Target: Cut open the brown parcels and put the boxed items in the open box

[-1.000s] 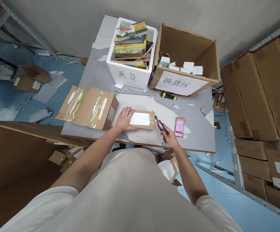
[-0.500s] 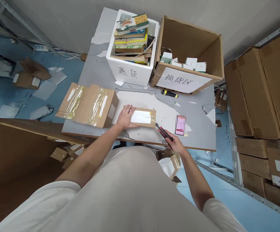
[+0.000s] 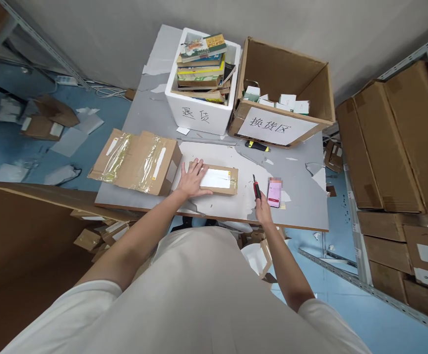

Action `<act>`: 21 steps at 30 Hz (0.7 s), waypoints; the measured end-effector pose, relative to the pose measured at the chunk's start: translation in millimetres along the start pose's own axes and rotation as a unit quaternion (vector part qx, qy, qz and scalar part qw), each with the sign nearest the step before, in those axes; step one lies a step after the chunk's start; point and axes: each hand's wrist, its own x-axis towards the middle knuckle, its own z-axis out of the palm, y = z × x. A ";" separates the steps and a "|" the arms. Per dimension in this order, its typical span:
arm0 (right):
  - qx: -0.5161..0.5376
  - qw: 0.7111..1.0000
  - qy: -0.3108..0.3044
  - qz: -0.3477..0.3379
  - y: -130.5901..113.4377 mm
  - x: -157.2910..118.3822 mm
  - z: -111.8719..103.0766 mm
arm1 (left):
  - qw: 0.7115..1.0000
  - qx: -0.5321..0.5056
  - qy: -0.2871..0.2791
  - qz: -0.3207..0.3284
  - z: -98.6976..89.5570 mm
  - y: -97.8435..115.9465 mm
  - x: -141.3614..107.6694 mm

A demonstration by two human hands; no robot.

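While L hand [image 3: 191, 181] touches 1 pkg [image 3: 217, 178] — R hand [image 3: 263, 210] grips 1 cutter [image 3: 257, 190].

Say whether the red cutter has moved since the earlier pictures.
Yes: the red cutter in the right hand has moved right, closer to the phone lying on the table and away from the small box.

Left hand [image 3: 192, 181] splayed, palm down; right hand [image 3: 263, 210] curled.
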 end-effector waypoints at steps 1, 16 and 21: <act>-0.066 0.998 0.004 0.001 -0.4 7.8 11.8 | 1.000 0.011 0.006 0.008 -0.5 4.0 -4.7; -0.370 0.906 0.053 -0.198 -61.0 53.6 46.8 | 1.000 -0.009 -0.006 0.026 21.8 34.7 -51.3; -0.452 0.808 -0.127 -0.357 -132.7 72.4 75.8 | 0.999 -0.007 -0.021 0.026 23.1 35.3 -51.0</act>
